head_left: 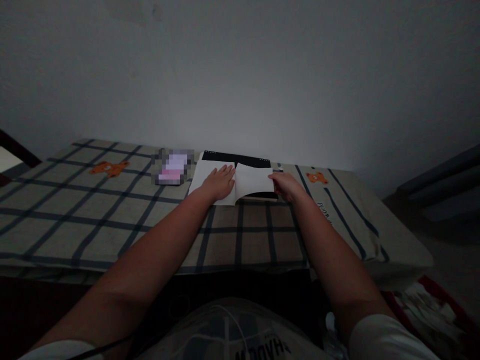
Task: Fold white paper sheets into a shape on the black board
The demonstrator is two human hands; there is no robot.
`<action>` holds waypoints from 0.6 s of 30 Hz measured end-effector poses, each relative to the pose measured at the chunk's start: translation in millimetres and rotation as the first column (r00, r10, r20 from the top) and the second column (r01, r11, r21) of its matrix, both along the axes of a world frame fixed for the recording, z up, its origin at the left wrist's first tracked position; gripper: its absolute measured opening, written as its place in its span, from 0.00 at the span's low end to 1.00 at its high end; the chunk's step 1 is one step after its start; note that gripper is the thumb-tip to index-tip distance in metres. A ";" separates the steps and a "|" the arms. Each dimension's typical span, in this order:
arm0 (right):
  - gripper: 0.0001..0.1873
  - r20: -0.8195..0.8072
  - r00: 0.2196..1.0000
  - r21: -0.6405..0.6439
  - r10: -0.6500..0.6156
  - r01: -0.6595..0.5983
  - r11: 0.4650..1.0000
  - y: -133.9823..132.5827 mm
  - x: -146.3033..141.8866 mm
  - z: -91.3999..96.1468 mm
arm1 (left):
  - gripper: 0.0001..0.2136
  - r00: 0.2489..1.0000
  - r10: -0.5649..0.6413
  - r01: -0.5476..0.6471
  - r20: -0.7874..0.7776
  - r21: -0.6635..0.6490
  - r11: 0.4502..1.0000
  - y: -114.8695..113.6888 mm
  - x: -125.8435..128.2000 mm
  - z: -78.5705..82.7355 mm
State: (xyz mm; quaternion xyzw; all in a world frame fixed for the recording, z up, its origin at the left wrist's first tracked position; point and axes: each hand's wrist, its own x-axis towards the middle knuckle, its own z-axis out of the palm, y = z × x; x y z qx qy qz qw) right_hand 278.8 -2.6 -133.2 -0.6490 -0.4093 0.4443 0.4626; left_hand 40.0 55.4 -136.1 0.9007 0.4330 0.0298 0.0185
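Now pressing flat on the left page (202, 181) of the book (236, 159) with the left hand (219, 183), fingers straight and nearly together. Pinching the edge of the lifted right page (253, 183) with the right hand (287, 186). Placed far on the checked sheet (112, 215), near the wall (240, 75); just left, a blurred pink thing (172, 167).

One open book (252, 183) lies on one checked cloth (112, 215). Two hands are at the book: one left hand (219, 183) on its left page, one right hand (287, 186) at its right edge. The cloth has two orange bear prints, one (108, 168) well left of the book and one (317, 177) near its right. One blurred pink-and-white thing (172, 167) sits just left of the book.
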 end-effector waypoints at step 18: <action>0.15 -0.074 0.997 -0.053 0.026 -0.030 0.998 -8.3 -0.1 14.2 | 0.27 0.999 0.023 -0.023 0.036 0.018 1.000 -0.9 1.5 -3.6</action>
